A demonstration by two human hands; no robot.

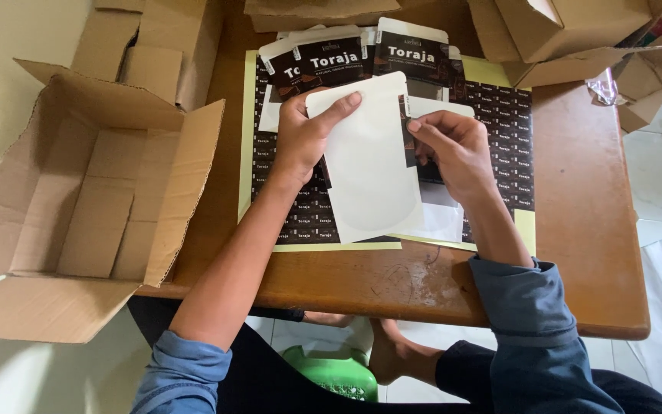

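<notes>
1. Head view, hands: your left hand (304,134) is clamped on the white pouch (365,161), thumb across its top edge, fingers behind; your right hand (453,149) is pinched shut on the pouch's right edge near the top corner, fingertips together.
2. Head view, where it is: pouch is held upright just above the sticker sheets (511,146), over the middle of the wooden table (591,253); a second white pouch seems to lie under it, partly hidden.
3. Head view, handling: pouch looks v. light, thin and flexible, flat w/ rounded top corners; smooth matte face, prob. a bit slippery; likely creases if squeezed mid-panel, so grip by the edges and corners as you do now.
4. Head view, materials: sheets are glossy, dark labels on pale yellow backing; finished dark pouches (362,57) fan out at the far edge; open cardboard box (93,199) at left is stiff corrugated board, rough brown; more cartons (568,31) far right; table top is worn varnished wood.
</notes>
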